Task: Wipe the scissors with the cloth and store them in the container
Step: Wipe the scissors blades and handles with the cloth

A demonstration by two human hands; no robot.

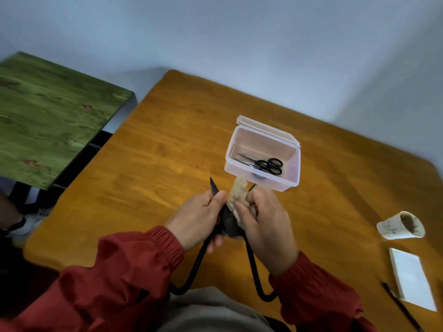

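Observation:
Large black scissors (pixel 227 221) with long looped handles are spread open above the wooden table (pixel 167 144). My left hand (pixel 199 219) grips one blade, whose tip sticks up past my fingers. My right hand (pixel 266 226) pinches a beige fluffy cloth (pixel 237 192) around the other blade, of which only the tip shows. Just beyond my hands stands a clear plastic container (pixel 291 168) with its hinged lid open. Inside lies a small pair of black-handled scissors (pixel 266 165).
A dirty paper cup (pixel 400 226) lies on its side at the right. Near it are a white notepad (pixel 411 277) and a black pen (pixel 402 307). A green-topped table (pixel 48 116) stands to the left, with a person's shoe under it.

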